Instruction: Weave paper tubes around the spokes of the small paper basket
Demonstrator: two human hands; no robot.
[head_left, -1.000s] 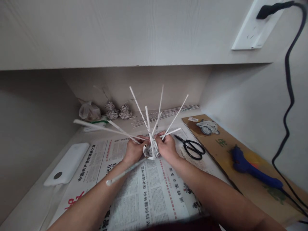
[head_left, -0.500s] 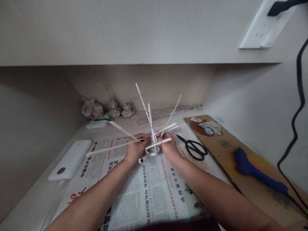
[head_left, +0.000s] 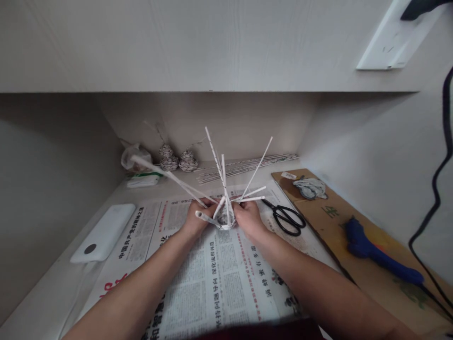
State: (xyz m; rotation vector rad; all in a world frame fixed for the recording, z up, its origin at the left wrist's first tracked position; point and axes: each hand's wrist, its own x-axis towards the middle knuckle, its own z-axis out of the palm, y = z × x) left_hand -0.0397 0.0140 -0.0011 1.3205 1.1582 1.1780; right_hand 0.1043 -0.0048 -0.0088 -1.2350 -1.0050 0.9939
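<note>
Between my hands, above the newspaper (head_left: 198,283), is a small woven paper basket (head_left: 225,224) with several rolled paper tubes sticking out of it at different angles. My left hand (head_left: 198,218) is closed on its left side, and a long paper tube (head_left: 152,165) slants up and leftward from there. On the right side, my right hand (head_left: 248,217) grips the weave with fingers bent around it. Most fingertips are hidden behind the basket and tubes. Black-handled scissors (head_left: 288,219) lie just right of my right hand.
Two finished gourd-shaped weaves (head_left: 188,162) stand at the back beside a plastic bag (head_left: 135,158). Loose paper tubes (head_left: 244,167) lie along the back wall. A white power bank (head_left: 104,233) is at left; a blue glue gun (head_left: 378,259) rests on cardboard (head_left: 332,236) at right.
The long tube at my left hand has swung upward and away from me. A short tube across the basket's front now points upright, and another at lower left has risen.
</note>
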